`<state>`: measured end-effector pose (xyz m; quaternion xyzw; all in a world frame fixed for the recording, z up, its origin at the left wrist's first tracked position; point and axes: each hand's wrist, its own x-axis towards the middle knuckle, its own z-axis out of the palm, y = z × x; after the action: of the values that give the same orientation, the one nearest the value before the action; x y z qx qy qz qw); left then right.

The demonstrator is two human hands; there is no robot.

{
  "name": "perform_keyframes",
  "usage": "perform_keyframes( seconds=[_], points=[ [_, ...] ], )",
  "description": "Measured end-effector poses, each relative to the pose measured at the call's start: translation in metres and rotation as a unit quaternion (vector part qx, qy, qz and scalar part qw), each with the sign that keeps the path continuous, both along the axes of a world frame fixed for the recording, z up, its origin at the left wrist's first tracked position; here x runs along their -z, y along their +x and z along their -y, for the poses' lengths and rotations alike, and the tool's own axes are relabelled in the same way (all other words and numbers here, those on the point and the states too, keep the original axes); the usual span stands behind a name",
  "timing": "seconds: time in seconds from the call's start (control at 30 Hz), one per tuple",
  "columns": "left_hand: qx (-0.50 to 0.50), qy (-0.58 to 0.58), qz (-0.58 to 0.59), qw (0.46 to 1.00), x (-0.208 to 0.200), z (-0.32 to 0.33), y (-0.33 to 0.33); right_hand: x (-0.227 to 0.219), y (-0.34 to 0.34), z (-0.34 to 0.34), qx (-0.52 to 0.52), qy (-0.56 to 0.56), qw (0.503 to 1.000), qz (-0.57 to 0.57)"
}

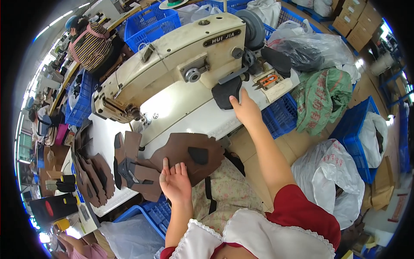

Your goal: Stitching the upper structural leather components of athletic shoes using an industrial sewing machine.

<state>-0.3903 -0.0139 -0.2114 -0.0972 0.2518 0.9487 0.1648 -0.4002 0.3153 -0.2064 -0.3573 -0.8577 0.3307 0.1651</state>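
Note:
My right hand (249, 111) reaches out to the far right of the sewing machine table. Its thumb and fingers are closed on the edge of a flat black piece (225, 94) beside the base of the sewing machine (172, 56). Nearer my lap, my left hand (176, 183) is turned palm up with fingers apart and nothing in it. Just beyond its fingertips lies a large brown leather-like piece (177, 149) with a small black patch (198, 156) on it. To the left are joined brown and black pieces (136, 170).
Orange-handled thread snips (268, 80) rest on the table's right end. Layered brown pieces (92, 172) lie at the left. Blue crates (153, 23), a green sack (323, 97) and white bags (327, 177) surround the table. Another person (92, 47) sits at the far left.

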Motion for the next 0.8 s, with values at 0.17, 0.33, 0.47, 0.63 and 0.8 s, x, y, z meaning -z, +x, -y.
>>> perform_keyframes(
  seconds=[0.17, 0.33, 0.47, 0.63, 0.8],
  points=[
    [-0.034, 0.008, 0.053, 0.998, -0.022, -0.011, -0.002, -0.002, 0.063, 0.046, -0.072, -0.118, 0.988, -0.063],
    [-0.023, 0.088, 0.089, 0.992, -0.019, -0.028, -0.005, 0.05, 0.08, 0.107, -0.121, -0.193, 0.949, -0.216],
    [-0.014, 0.071, 0.081, 0.994, -0.025, -0.026, -0.009, 0.027, 0.057, 0.105, -0.118, -0.178, 0.949, -0.232],
    [0.144, -0.004, 0.032, 0.989, -0.046, -0.001, -0.025, 0.008, 0.022, 0.087, -0.168, -0.058, 0.958, -0.226],
    [0.141, -0.81, -0.479, 0.309, -0.087, 0.038, -0.053, -0.013, -0.002, 0.088, -0.167, -0.031, 0.975, -0.142]
  ],
)
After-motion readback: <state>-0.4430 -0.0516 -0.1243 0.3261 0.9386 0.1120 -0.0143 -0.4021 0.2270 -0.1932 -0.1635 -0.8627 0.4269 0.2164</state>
